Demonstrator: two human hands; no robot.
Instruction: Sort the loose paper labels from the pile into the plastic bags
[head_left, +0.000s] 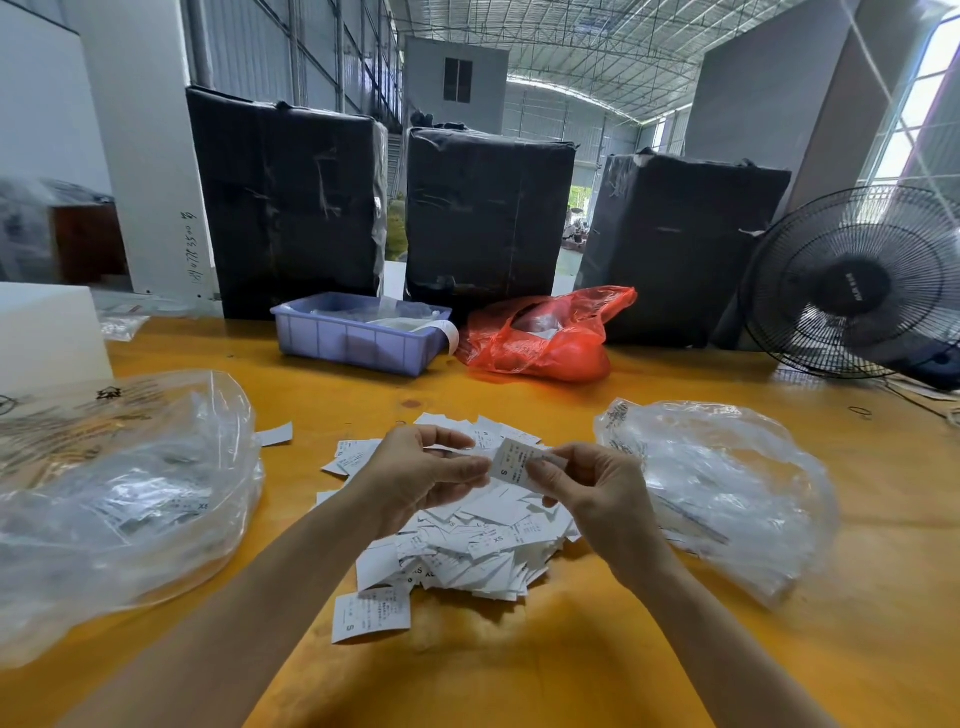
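A pile of white paper labels (467, 551) lies on the orange table (571, 665) in front of me. Above the pile my left hand (421, 478) and my right hand (597, 493) both pinch one label marked S (511, 462), the left at its left edge, the right at its right side. One clear plastic bag (119, 499) with labels inside lies to the left of the pile. A second clear plastic bag (727, 493) with labels lies to the right. A single S label (370, 613) lies apart at the pile's near edge.
A blue plastic tray (358, 340) and a red plastic bag (545, 338) sit at the table's far side, in front of three black wrapped bales (291, 197). A black fan (852, 280) stands at the far right. A white block (47, 332) sits at the far left.
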